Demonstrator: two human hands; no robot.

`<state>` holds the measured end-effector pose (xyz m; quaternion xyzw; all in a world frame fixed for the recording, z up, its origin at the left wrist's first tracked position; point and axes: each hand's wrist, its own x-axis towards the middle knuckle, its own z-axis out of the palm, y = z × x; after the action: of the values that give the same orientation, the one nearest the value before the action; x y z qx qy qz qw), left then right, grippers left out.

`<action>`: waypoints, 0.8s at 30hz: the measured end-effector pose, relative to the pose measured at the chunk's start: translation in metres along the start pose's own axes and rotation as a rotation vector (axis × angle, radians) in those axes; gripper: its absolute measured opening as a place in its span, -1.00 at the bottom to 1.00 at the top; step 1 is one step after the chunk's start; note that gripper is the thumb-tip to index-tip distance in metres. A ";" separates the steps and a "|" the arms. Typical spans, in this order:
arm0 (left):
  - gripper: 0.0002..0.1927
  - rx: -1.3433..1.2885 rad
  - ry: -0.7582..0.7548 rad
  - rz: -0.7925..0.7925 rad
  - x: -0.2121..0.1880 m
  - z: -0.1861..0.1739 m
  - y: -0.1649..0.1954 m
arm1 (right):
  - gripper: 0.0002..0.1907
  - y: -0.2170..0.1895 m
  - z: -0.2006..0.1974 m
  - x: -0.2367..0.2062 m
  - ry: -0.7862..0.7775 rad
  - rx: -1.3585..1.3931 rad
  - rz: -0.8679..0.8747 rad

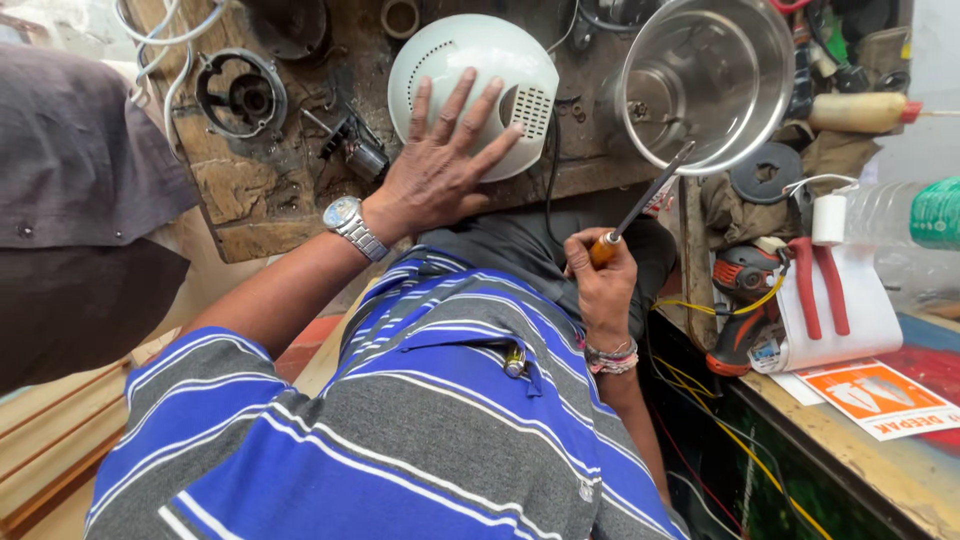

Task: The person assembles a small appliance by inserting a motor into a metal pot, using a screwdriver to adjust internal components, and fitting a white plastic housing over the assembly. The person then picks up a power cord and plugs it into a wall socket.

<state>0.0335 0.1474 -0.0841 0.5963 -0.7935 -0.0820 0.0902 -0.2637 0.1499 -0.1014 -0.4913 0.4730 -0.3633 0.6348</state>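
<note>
My left hand (440,165) lay flat and open, fingers spread wide, pressing down on the white domed plastic housing (470,70) that sat on the worn wooden workbench (260,200), close to its near edge. The housing's vent grille (533,108) showed just beyond my fingertips, and a black cord (551,170) ran down from under the dome toward the bench's near edge. My wristwatch (347,222) rode on that same wrist.

My right hand (598,285) was closed tight around the orange handle of a screwdriver (640,205), held just off the near edge of the bench, over my lap. Its dark shaft angled up and away, the tip reaching in over the rim of the steel jar (735,120), which lay tipped on the right part of the bench with its open mouth facing me. Whether the tip touched metal, I couldn't tell.

Off toward the far left corner lay a round black motor part (240,95), with a smaller dark fitting (358,150) between it and the housing. Past the bench's right edge, on a lower counter, rested a cordless drill (742,300) and red-handled pliers (820,285) on a white sheet, a clear plastic bottle (900,215) beside them.
</note>
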 end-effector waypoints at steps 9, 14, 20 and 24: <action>0.24 0.122 0.145 -0.031 0.010 0.041 -0.026 | -0.87 -0.003 0.006 -0.001 -0.053 -0.053 -0.005; 0.32 0.079 0.216 -0.060 0.034 0.038 -0.030 | -0.88 -0.004 0.009 -0.003 -0.072 -0.095 -0.019; 0.32 0.093 0.100 -0.027 0.055 0.002 -0.040 | -0.87 -0.007 0.011 -0.007 -0.057 -0.154 -0.017; 0.20 -0.026 -0.001 0.015 0.072 -0.027 -0.054 | -0.86 -0.008 0.011 -0.006 -0.073 -0.133 -0.030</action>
<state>0.0710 0.0625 -0.0680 0.5891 -0.7968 -0.0918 0.0983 -0.2546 0.1569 -0.0913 -0.5524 0.4654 -0.3224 0.6118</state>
